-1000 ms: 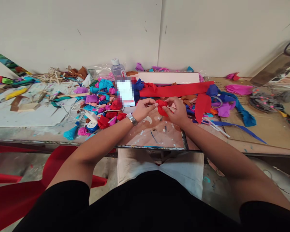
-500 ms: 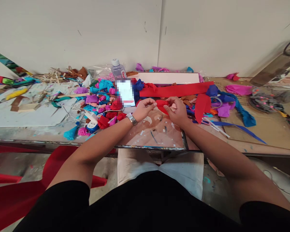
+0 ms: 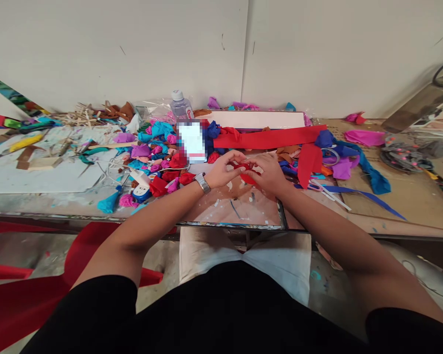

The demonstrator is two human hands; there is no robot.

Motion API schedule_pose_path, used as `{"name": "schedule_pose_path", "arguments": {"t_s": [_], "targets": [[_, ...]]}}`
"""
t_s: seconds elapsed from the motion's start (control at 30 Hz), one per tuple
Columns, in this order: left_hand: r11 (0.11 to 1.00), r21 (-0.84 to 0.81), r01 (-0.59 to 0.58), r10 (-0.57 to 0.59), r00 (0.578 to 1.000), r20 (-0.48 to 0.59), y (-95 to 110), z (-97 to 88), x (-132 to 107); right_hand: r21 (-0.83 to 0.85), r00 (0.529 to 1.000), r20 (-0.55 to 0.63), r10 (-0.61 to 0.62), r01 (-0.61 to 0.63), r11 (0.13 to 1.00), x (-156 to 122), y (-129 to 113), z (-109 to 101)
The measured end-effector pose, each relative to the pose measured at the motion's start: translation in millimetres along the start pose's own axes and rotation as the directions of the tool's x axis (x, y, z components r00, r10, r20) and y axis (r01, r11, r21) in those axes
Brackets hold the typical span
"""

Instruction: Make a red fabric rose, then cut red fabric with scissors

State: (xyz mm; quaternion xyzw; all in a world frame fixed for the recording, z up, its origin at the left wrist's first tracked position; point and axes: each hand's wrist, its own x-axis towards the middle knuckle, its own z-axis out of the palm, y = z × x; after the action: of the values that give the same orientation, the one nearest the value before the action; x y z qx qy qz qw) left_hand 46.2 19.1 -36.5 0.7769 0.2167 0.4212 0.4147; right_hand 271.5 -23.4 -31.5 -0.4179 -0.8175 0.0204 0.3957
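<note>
Between my two hands is a small piece of red crepe paper (image 3: 251,178), partly covered by the fingers. My left hand (image 3: 226,169), with a metal watch (image 3: 202,182) at its wrist, pinches the paper's left side. My right hand (image 3: 270,173) has its fingers closed on the right side, fingertips touching those of the left. Behind the hands a long red crepe strip (image 3: 269,138) lies across the table, and a shorter red strip (image 3: 309,164) hangs off to the right. Left of my left hand spreads a pile of crumpled paper balls (image 3: 162,160) in several colours.
A phone (image 3: 192,142) leans by a water bottle (image 3: 181,105). White-handled scissors (image 3: 327,192) and a blue strip (image 3: 369,199) lie to the right, on and beside cardboard (image 3: 398,196). Pliers (image 3: 90,153), a yellow cutter (image 3: 25,142) and a power socket (image 3: 141,191) are left.
My hands have come together, the right one moving left over the red paper. The paper, stretched between them before, is now bunched and more covered by fingers.
</note>
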Motion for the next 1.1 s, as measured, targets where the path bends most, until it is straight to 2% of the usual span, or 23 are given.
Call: {"name": "schedule_pose_path", "arguments": {"t_s": [0.13,0.3,0.5,0.8,1.1], "targets": [[0.999,-0.045,0.018,-0.018,1.000,-0.006,0.8,-0.6,1.3,0.027,1.000,-0.025,0.001,-0.001,1.000,0.4,-0.6,-0.7],[0.992,-0.120,0.046,-0.053,0.997,-0.063,3.4,-2.1,3.4,0.038,0.994,-0.093,0.063,-0.059,0.998,0.6,-2.9,-2.0],[0.982,-0.186,0.033,-0.047,0.996,-0.074,3.9,-3.2,4.4,0.043,0.994,-0.098,0.042,-0.038,0.998,1.1,-1.5,-2.0],[0.975,-0.204,0.083,-0.089,0.996,-0.023,5.2,-2.7,3.4,0.053,0.994,-0.103,0.027,-0.022,0.998,2.3,-5.3,-3.1],[0.967,-0.232,0.101,-0.102,0.995,0.008,1.8,0.1,2.2,0.061,0.995,-0.070,0.066,-0.062,0.996,1.7,-5.4,-3.5]]}}
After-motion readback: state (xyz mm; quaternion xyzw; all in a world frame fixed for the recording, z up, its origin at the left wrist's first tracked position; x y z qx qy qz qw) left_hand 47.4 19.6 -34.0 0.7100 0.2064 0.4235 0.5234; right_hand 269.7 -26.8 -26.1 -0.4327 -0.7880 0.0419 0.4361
